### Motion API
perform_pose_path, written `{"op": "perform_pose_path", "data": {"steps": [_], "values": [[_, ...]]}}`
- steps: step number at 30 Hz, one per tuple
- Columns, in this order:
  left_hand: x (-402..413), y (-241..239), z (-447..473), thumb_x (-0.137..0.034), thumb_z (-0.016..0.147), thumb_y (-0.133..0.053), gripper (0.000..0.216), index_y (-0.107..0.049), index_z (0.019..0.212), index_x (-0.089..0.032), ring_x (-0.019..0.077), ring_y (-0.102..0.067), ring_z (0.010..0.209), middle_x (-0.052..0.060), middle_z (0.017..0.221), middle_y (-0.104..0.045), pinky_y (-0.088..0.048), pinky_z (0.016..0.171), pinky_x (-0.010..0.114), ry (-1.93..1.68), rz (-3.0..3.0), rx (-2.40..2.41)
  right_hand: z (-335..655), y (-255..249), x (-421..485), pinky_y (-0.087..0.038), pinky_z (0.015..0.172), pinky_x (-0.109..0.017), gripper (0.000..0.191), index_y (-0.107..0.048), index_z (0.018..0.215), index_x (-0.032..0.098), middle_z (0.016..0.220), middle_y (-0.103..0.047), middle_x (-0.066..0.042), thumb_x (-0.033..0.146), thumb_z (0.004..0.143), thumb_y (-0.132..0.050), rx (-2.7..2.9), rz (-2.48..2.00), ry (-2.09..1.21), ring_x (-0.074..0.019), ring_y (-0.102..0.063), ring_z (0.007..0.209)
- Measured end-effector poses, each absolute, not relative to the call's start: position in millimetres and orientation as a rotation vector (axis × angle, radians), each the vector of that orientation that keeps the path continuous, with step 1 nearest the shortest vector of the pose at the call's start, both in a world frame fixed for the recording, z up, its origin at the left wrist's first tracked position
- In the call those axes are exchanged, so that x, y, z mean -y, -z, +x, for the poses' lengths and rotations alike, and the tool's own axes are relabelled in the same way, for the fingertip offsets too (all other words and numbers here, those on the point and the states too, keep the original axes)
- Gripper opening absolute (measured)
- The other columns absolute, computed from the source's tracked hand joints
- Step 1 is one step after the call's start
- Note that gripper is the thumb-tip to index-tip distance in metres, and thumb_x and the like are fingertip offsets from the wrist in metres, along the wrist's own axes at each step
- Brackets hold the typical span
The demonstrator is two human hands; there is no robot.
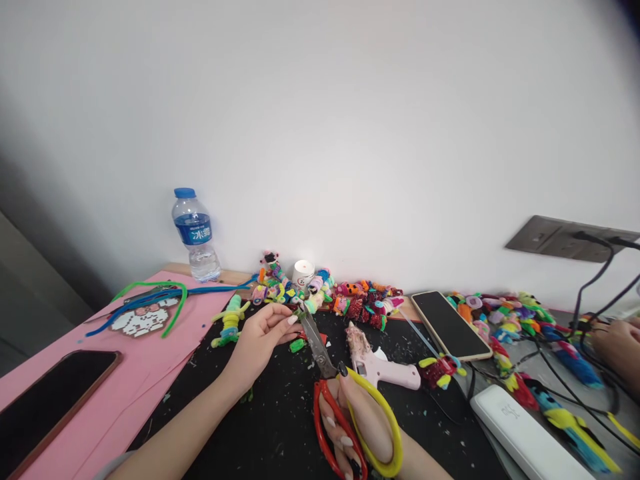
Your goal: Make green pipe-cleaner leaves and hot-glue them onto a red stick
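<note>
My right hand [343, 420] grips scissors [320, 343] with one red and one yellow handle loop; fingers and thumb are through the loops. The blades point away from me and look nearly closed. My left hand [263, 340] pinches something small at the blade tips; its kind cannot be made out. Just below those fingertips lies a small bright green piece [297, 345]. A pale pink glue gun [383, 367] rests right of the scissors, its nozzle crusted. Left of my left hand is a yellow and green pipe-cleaner figure [231, 323].
Several colourful pipe-cleaner figures [360, 303] line the wall near a paper cup [303, 273]. A water bottle [195, 233], blue pipe cleaners [165, 295] and a phone [55, 407] are left. Another phone [450, 327], a white power bank [525, 433], cables and another person's hand [617, 347] are right.
</note>
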State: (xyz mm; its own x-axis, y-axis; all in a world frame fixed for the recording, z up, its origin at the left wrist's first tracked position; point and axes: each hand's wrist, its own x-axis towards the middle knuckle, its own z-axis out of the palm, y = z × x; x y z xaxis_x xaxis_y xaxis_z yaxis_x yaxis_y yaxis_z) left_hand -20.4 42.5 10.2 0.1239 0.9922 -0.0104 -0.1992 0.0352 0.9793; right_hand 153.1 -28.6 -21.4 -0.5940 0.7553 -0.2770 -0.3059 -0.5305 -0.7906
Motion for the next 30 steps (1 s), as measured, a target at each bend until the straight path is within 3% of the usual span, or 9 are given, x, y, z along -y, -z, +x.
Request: {"op": "perform_pose_path", "data": {"steps": [11, 16, 22, 30], "values": [[-45.5, -8.4, -22.4, -0.033, 0.071, -0.066, 0.024, -0.056, 0.084, -0.015, 0.0201, -0.067, 0.081, 0.002, 0.079, -0.068, -0.055, 0.077, 0.034, -1.248, 1.181, -1.006, 155.9, 16.5, 30.3, -0.033, 0.021, -0.013, 0.061, -0.045, 0.059, 0.015, 0.034, -0.038, 0.009, 0.075, 0.068, -0.043, 0.948, -0.737, -2.134, -0.0014, -0.028, 0.018], [-44.3, -7.1, -23.8, -0.032, 0.072, -0.064, 0.019, -0.056, 0.079, -0.016, 0.0186, -0.067, 0.079, 0.001, 0.075, -0.068, -0.055, 0.076, 0.032, -1.238, 1.207, -1.001, 158.7, 17.9, 30.8, -0.047, 0.035, -0.02, 0.057, -0.046, 0.062, 0.017, 0.04, -0.042, 0.009, 0.074, 0.065, -0.048, 0.956, -0.659, -2.17, -0.0012, -0.031, 0.023], [-41.7, -9.2, -23.1, -0.03, 0.073, -0.064, 0.016, -0.058, 0.076, -0.016, 0.0179, -0.067, 0.075, 0.001, 0.076, -0.067, -0.055, 0.073, 0.03, -1.188, 1.258, -1.014, 160.2, 13.8, 32.5, -0.052, 0.05, -0.026, 0.056, -0.046, 0.067, 0.017, 0.049, -0.046, 0.007, 0.073, 0.066, -0.049, 0.93, -0.602, -2.217, -0.0009, -0.036, 0.03], [-42.6, -10.6, -22.0, -0.027, 0.073, -0.065, 0.013, -0.058, 0.074, -0.016, 0.0172, -0.067, 0.073, 0.001, 0.073, -0.069, -0.055, 0.072, 0.029, -1.133, 1.243, -0.974, 156.9, 18.2, 30.7, -0.044, 0.034, -0.021, 0.061, -0.045, 0.064, 0.017, 0.04, -0.042, 0.008, 0.077, 0.067, -0.041, 0.983, -0.717, -2.118, -0.0018, -0.032, 0.024]]}}
